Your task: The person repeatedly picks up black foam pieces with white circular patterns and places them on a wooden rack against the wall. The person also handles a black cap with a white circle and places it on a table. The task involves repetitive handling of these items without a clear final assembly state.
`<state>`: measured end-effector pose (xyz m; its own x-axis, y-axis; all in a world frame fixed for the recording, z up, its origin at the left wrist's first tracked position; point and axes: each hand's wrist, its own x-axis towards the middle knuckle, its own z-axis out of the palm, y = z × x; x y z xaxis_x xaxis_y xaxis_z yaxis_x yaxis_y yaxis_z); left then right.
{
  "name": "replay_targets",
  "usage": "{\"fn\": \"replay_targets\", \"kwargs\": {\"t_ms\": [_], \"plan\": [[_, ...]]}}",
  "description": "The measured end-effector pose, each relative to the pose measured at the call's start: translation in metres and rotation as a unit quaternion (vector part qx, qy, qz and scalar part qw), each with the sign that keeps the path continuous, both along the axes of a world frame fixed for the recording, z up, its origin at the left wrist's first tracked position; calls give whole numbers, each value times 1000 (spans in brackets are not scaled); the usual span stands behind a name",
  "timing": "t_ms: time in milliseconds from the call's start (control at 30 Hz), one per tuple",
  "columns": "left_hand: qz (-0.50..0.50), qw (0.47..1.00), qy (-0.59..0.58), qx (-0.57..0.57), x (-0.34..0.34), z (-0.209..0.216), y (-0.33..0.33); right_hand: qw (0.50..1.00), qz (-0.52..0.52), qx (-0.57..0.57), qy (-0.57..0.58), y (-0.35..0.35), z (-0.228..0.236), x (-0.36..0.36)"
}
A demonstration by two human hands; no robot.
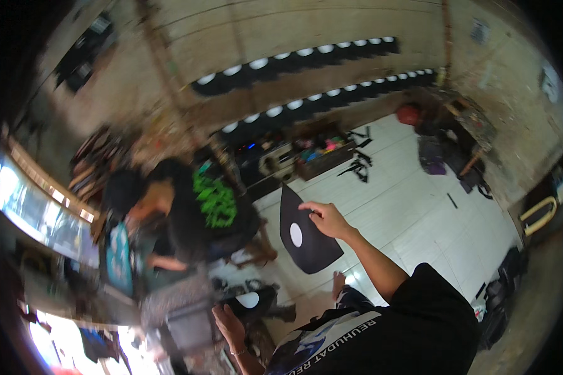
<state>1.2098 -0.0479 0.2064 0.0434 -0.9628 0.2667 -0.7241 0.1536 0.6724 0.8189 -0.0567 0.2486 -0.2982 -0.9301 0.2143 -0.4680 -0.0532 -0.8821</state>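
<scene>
One black panel (311, 242) hangs at the frame's centre, its pointed end toward the top, its long axis slanting down to the right; it bears one white disc (296, 235). The right hand (327, 219) pinches its right edge. At lower centre-left, the left hand (230, 326) is beside a second black piece (266, 302); whether it grips, I cannot tell. Two rows of black pieces (294, 63) line the upper wall (281, 25).

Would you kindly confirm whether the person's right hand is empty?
No, the right hand holds a pointed black sheet that bears a white circle.
</scene>
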Motion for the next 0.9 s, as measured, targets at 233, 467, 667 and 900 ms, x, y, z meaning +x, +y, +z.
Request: {"fn": "replay_targets", "kwargs": {"t_ms": [233,467,667,900], "plan": [[-143,989,37,-26,-239,30,-97,975,-61,96,191,44,-11,-221],[-311,950,29,-11,-424,39,-171,939,-292,135,121,112,-49,-360],[-460,888,15,-10,-604,16,-224,825,-419,346,154,183,-120,-465],[-524,849,40,45,-822,35,-258,805,-566,168,57,236,-124,-568]]}}
